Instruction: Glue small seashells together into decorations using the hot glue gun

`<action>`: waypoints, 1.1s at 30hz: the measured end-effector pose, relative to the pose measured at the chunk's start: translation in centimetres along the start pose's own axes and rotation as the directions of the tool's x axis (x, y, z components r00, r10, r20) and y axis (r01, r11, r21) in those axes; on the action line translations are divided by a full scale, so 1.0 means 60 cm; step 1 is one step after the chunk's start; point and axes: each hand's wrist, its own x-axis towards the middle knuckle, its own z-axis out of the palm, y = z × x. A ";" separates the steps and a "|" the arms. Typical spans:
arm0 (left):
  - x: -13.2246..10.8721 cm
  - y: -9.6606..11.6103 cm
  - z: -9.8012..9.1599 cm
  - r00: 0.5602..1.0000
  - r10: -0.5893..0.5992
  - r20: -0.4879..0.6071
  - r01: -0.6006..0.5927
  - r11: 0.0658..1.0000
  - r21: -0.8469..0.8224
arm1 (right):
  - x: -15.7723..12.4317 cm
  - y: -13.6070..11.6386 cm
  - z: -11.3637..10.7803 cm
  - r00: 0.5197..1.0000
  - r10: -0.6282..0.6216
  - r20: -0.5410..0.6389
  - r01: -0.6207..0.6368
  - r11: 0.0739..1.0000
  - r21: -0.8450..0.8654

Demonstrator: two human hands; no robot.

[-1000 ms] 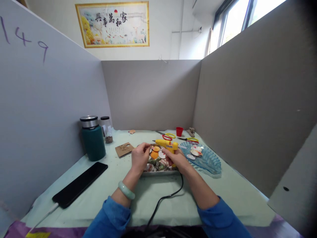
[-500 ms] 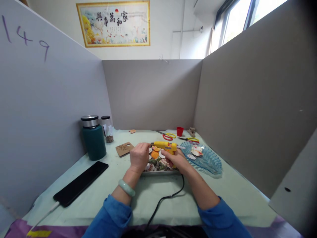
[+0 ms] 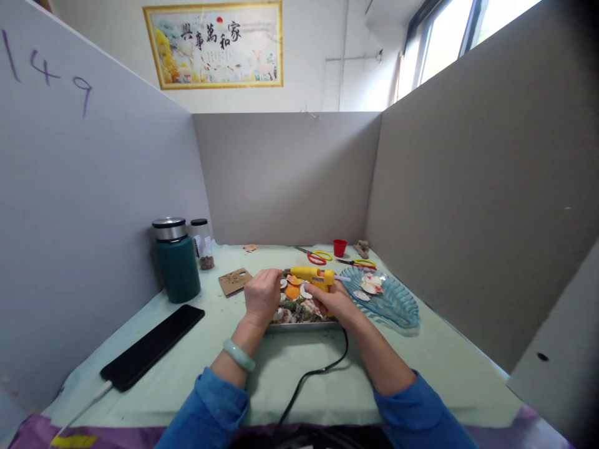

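Observation:
My right hand [image 3: 334, 300] is closed around a yellow hot glue gun [image 3: 311, 274], its nozzle pointing left and a pale glue stick poking out at the back. Right at the nozzle, my left hand [image 3: 262, 294] has its fingers pinched together; whatever sits between them is too small to make out. Beneath both hands lies a shallow metal tray [image 3: 304, 327] filled with shells, greenish moss-like bits and orange and white pieces. An orange shell piece [image 3: 292, 292] shows just below the gun. The gun's black cord [image 3: 322, 371] runs down toward me.
A blue glass dish [image 3: 397, 305] with shells stands right. Behind are scissors [image 3: 321, 255], more scissors [image 3: 360, 264] and a red cup [image 3: 340, 248]. Leftward are a brown card [image 3: 234, 282], a green flask [image 3: 176, 268], a jar [image 3: 203, 246] and a phone [image 3: 154, 346]. Grey partitions enclose the table.

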 end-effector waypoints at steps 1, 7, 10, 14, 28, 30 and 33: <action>0.000 0.000 0.000 1.000 -0.004 -0.001 0.004 1.000 -0.002 | 0.000 0.001 0.000 1.000 -0.003 0.002 0.003 1.000 0.001; -0.001 -0.002 0.003 0.999 -0.037 -0.006 0.037 0.999 -0.027 | 0.003 0.006 0.000 1.000 -0.012 0.004 0.012 1.000 0.025; -0.002 -0.003 0.003 0.999 -0.041 -0.008 0.040 0.998 -0.042 | 0.003 0.005 0.000 1.000 -0.015 0.008 0.015 0.999 0.031; -0.002 -0.003 0.003 0.999 -0.043 -0.009 0.042 0.997 -0.060 | 0.002 0.002 -0.001 1.000 -0.015 0.013 0.014 1.000 0.027; -0.002 -0.003 0.003 0.999 -0.043 -0.006 0.042 0.997 -0.065 | 0.001 -0.002 0.000 1.000 -0.007 0.011 0.007 1.000 0.024; -0.002 -0.003 0.003 0.999 -0.047 -0.005 0.047 0.997 -0.062 | 0.001 -0.001 0.000 1.000 -0.007 0.007 0.006 1.000 0.023; -0.002 -0.003 0.003 0.999 -0.053 -0.008 0.052 0.997 -0.059 | 0.000 -0.001 -0.001 1.000 -0.013 0.006 0.013 1.000 0.012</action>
